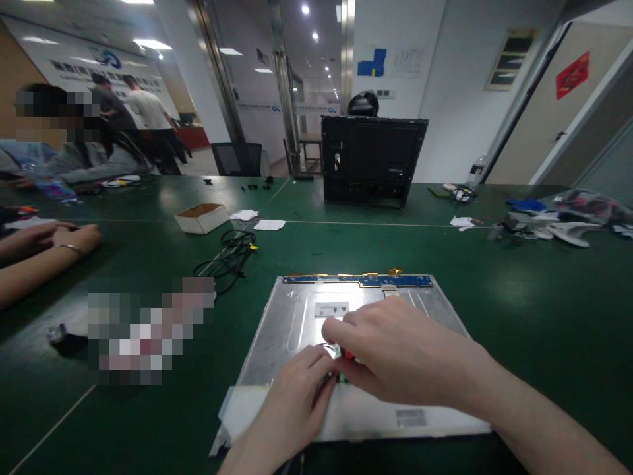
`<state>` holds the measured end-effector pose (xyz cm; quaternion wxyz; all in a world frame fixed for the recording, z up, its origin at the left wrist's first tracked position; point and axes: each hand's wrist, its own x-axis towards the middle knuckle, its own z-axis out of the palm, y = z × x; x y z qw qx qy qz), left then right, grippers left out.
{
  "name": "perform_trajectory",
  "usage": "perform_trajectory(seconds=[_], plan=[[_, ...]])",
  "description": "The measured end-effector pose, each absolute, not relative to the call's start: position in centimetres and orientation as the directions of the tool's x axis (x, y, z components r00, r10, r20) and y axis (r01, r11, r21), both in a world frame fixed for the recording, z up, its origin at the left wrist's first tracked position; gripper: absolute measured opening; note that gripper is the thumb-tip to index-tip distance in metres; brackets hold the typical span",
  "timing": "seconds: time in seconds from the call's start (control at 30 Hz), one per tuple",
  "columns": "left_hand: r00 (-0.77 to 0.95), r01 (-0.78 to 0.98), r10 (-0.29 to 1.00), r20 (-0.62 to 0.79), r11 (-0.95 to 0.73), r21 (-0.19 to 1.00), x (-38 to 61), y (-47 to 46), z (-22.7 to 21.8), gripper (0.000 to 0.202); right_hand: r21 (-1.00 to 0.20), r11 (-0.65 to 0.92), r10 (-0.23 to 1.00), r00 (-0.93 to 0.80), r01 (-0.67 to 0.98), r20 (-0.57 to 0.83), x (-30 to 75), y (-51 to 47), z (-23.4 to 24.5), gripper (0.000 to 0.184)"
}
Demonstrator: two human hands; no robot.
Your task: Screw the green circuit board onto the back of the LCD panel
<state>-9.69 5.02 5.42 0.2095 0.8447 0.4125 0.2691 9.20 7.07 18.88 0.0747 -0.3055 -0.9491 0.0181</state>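
Note:
A flat silver display panel (277,330) lies back side up on the green table, with a blue circuit strip (395,281) along its far edge. Over its near middle, my right hand (400,349) is closed on a small red-orange tool (347,354), mostly hidden by the fingers. My left hand (301,389) rests beside it, fingertips pinched close to a thin wire and a small green part (342,378). What the left fingers grip is hidden. White film (242,409) covers the panel's near left corner.
Coiled black cables (232,254) and a small open box (200,218) lie to the left. A black monitor frame (373,161) stands at the back. Plastic bags and scraps (558,221) are at the far right. Another person's hands (74,237) rest at the left.

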Motion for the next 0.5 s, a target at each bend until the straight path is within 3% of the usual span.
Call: perform_trajectory(seconds=[0.23,0.5], plan=[[0.518,0.581,0.810,0.275,-0.569,0.582,-9.66,5.04,5.31,0.021,-0.126,0.809,0.586,-0.805,0.574,0.098,9.35,7.16,18.97,0.009],[0.507,0.597,0.810,0.294,-0.576,0.559,-9.84,4.88,5.02,0.020,-0.062,0.798,0.601,-0.786,0.599,0.146,9.11,7.51,18.43,0.016]])
